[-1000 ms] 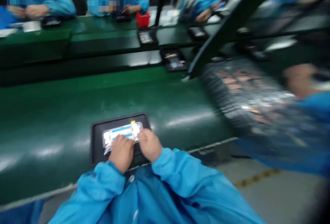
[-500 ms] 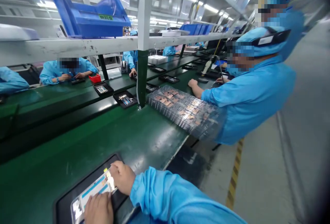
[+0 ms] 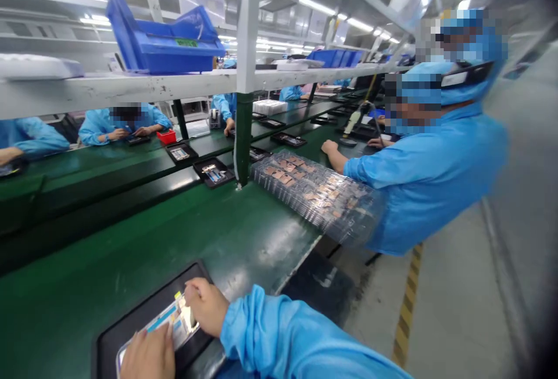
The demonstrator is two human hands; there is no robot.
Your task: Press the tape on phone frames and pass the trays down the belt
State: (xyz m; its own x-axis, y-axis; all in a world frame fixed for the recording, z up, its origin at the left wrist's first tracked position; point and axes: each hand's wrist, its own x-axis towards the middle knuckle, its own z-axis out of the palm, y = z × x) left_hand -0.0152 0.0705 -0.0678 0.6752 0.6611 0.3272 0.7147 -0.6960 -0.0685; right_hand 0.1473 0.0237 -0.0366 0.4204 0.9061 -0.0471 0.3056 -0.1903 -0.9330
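An opened smartphone body (image 3: 179, 333), with white and blue strips and bright metal areas, lies in a black tray (image 3: 107, 341) at the bottom of the view. A small yellow tab sticks up at its far end. My left hand (image 3: 149, 356) rests across the near part of the phone, its fingers stretched out over it. At the far end, my right hand (image 3: 208, 308) touches the phone with its fingers curled into a pinch. Whatever sits between those fingertips is hidden.
A stack of clear plastic trays with copper-coloured parts (image 3: 314, 187) overhangs the bench (image 3: 209, 222) edge beside a co-worker (image 3: 427, 164). A green post (image 3: 243, 140) carries a shelf with a blue bin (image 3: 170, 47). Several black trays with phones (image 3: 213, 172) stand farther back.
My left hand has slid slightly down and left along the phone, covering its near end more. My right hand stays at the far end. The camera view has shifted slightly.
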